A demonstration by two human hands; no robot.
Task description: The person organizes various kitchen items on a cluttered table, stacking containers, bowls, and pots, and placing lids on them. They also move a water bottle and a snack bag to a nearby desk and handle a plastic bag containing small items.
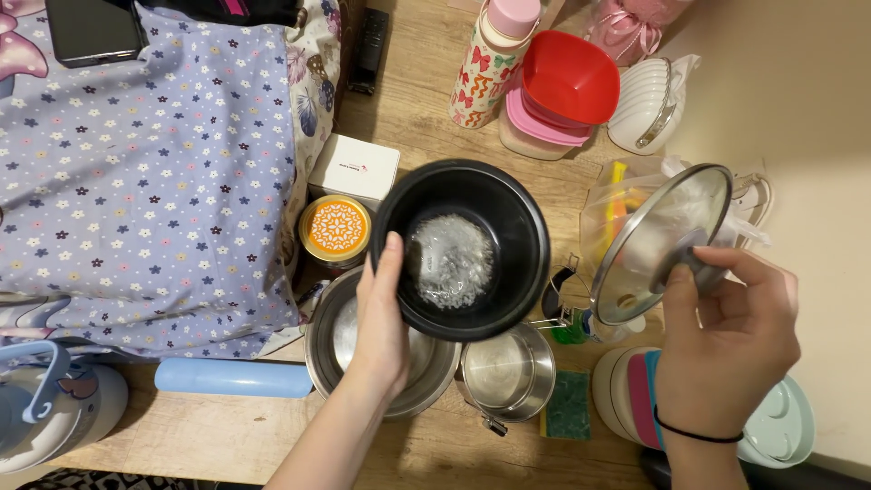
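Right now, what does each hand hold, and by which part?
The left hand holds the black pot by its near rim. The right hand holds the glass lid by its knob, tilted.

Steel bowl (331, 363) (half hidden), phone (91, 29) cropped, bottle (45, 408) cropped

Two bare hands: left hand (379, 318), right hand (726, 349). One round black bowl (472, 186). One glass lid with metal rim (667, 240). Two round steel pots (508, 372). One red square plastic bowl (570, 77). One orange-lidded jar (335, 229).
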